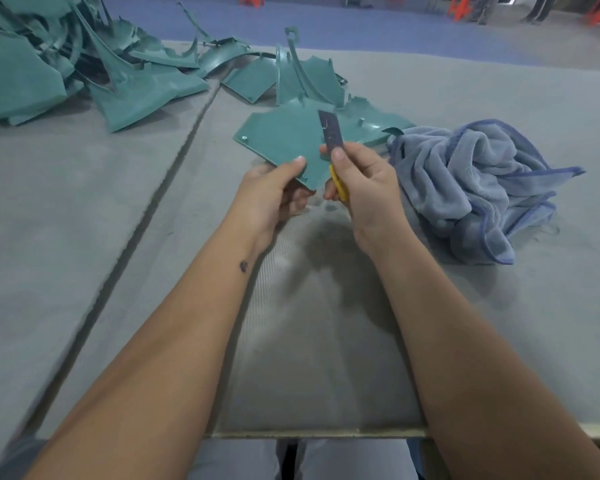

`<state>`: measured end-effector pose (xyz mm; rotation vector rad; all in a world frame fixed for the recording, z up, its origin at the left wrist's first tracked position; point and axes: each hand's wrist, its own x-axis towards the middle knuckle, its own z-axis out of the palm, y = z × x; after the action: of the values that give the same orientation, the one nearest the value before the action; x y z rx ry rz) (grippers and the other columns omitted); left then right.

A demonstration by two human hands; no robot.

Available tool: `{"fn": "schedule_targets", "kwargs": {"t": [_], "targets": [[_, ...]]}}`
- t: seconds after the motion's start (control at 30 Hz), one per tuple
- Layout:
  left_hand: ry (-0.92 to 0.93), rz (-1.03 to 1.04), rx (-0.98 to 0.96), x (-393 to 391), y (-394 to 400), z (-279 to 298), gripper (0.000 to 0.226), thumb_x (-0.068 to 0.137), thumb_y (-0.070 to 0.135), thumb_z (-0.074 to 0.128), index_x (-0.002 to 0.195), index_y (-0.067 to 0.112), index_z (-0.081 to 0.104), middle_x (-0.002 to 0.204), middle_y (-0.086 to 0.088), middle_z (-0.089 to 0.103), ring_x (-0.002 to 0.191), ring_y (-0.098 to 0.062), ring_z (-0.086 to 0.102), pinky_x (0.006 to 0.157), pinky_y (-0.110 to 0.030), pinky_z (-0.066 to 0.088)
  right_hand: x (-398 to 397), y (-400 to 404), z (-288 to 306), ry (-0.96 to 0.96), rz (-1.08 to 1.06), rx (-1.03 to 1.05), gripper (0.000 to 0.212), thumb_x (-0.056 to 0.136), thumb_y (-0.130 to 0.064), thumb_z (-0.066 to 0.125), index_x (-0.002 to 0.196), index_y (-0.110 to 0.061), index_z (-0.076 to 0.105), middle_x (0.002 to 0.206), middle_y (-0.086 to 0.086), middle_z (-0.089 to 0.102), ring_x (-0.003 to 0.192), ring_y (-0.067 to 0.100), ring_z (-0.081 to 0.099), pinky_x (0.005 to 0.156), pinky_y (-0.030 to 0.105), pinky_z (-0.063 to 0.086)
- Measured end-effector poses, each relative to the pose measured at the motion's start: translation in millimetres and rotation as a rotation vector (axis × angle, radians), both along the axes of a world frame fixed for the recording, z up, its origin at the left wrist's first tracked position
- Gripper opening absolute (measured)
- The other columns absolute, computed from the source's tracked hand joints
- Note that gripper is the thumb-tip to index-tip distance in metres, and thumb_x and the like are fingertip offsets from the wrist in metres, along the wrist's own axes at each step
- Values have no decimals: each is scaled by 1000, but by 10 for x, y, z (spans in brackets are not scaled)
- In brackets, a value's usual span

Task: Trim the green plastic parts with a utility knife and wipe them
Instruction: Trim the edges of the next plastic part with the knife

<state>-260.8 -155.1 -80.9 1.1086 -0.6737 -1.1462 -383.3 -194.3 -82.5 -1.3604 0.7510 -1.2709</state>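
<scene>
A flat green plastic part (284, 140) is held above the grey table, near its middle. My left hand (274, 194) grips the part's near corner, thumb on top. My right hand (361, 187) grips a utility knife (331, 133) with a yellow handle and a long dark blade. The thumb presses on the blade's base, and the blade points away from me along the part's right edge. Most of the handle is hidden in my palm.
A crumpled blue cloth (471, 188) lies to the right of my hands. More green parts (305, 81) stand behind the held one, and a big heap of them (66, 71) fills the far left. A seam (160, 202) runs diagonally across the grey table (84, 237).
</scene>
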Motion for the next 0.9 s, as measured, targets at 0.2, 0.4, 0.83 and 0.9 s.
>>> {"fn": "schedule_targets", "kwargs": {"t": [0.2, 0.4, 0.83, 0.9], "targets": [[399, 113, -34, 135, -26, -17, 11, 94, -3, 53, 96, 6, 59, 70, -5, 73, 62, -15, 71, 55, -23, 56, 2, 10, -54, 95, -147, 5, 13, 101, -21, 44, 89, -25, 49, 63, -3, 65, 41, 7, 43, 42, 19, 35], [631, 143, -91, 142, -11, -12, 22, 90, -11, 54, 109, -1, 58, 86, -15, 70, 79, -27, 68, 61, -34, 61, 41, -15, -83, 261, -51, 112, 42, 103, -35, 35, 75, -21, 65, 65, -5, 44, 57, 5, 37, 58, 19, 30], [374, 129, -19, 48, -57, -58, 18, 91, -9, 50, 108, -4, 56, 73, -13, 67, 59, -19, 67, 53, -27, 57, 14, 34, -85, 384, 225, 11, 30, 100, -14, 48, 73, -11, 61, 47, -3, 44, 38, 3, 33, 39, 12, 27], [408, 128, -37, 61, -51, -65, 17, 91, -11, 49, 103, -4, 58, 79, -15, 66, 65, -21, 68, 56, -29, 59, 14, 34, -92, 389, 232, 11, 31, 100, -14, 48, 70, -10, 59, 44, -4, 42, 38, 3, 33, 40, 12, 27]]}}
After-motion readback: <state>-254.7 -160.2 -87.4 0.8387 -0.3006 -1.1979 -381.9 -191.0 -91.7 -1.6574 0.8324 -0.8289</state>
